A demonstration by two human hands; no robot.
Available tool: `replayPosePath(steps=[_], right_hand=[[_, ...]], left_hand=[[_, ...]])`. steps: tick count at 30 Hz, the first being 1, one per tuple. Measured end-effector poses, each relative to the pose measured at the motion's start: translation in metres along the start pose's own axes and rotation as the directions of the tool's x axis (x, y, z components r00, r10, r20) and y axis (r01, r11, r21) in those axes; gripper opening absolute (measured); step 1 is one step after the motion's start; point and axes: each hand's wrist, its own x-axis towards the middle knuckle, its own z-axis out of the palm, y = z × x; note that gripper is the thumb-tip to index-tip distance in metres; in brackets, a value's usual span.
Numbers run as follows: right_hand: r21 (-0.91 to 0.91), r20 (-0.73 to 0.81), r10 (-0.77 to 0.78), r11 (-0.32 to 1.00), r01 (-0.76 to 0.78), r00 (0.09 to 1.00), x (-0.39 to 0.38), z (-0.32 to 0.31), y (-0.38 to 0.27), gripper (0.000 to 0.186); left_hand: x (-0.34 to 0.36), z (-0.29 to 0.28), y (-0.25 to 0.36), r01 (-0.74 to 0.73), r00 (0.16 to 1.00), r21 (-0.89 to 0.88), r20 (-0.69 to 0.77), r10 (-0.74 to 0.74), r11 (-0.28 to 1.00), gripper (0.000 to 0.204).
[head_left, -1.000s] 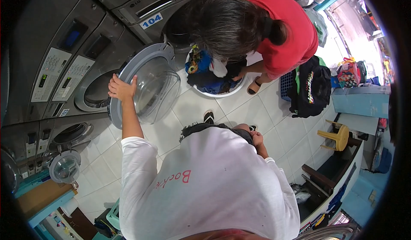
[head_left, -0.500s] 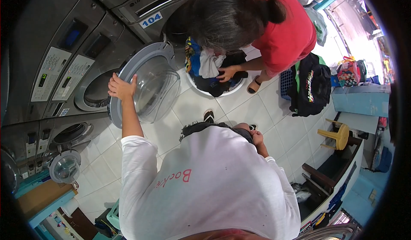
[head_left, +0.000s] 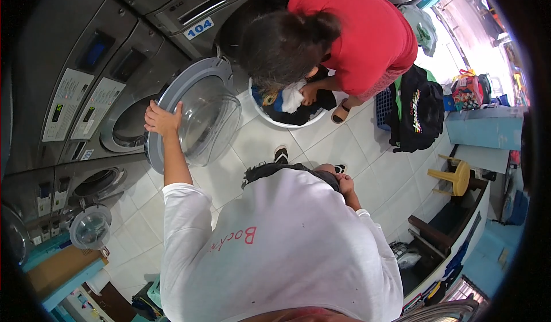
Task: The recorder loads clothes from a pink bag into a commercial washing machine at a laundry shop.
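Observation:
My left hand [head_left: 163, 121] grips the rim of an open, clear-windowed washer door [head_left: 204, 115], beside the dark drum opening [head_left: 132, 124]. My right hand [head_left: 344, 184] rests by my dark shorts [head_left: 315, 177] with fingers curled; whether it holds anything is too small to make out. In front of me, a person in a red top [head_left: 373, 41] bends over a white tub [head_left: 284, 122] of mixed laundry [head_left: 275, 104], a hand [head_left: 308, 92] among dark, blue and white clothes.
Stacked grey machines [head_left: 80, 35] line the left and back, another open door [head_left: 90, 227] low at left. At right are a blue basket [head_left: 383, 112], a black bag [head_left: 419, 112], a yellow stool [head_left: 456, 177] and a wooden bench [head_left: 430, 236]; colourful bags [head_left: 464, 95] lie near the doorway.
The person in red has shifted left, head lower over the tub, and the laundry under that person's hand has been moved about. My two hands have stayed where they were.

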Motion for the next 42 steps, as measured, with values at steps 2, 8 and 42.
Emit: replayPosePath(steps=[2, 8, 42], right_hand=[[-0.018, -0.008, -0.001, 1.000, 0.001, 1.000, -0.001, 0.001, -0.002, 0.014], [-0.020, -0.020, -0.005, 1.000, 0.004, 1.000, 0.003, -0.001, 0.007, 0.013], [0.157, -0.091, 0.023, 0.987, -0.008, 0.996, -0.057, -0.050, 0.104, 0.012]], left_hand=[[0.000, 0.001, -0.001, 0.001, 1.000, 0.010, 0.001, -0.001, 1.000, 0.091], [0.002, 0.003, -0.001, -0.007, 1.000, 0.012, -0.001, 0.007, 1.000, 0.092], [0.121, -0.034, 0.414, 0.599, 0.719, -0.541, 0.689, 0.098, -0.590, 0.030]])
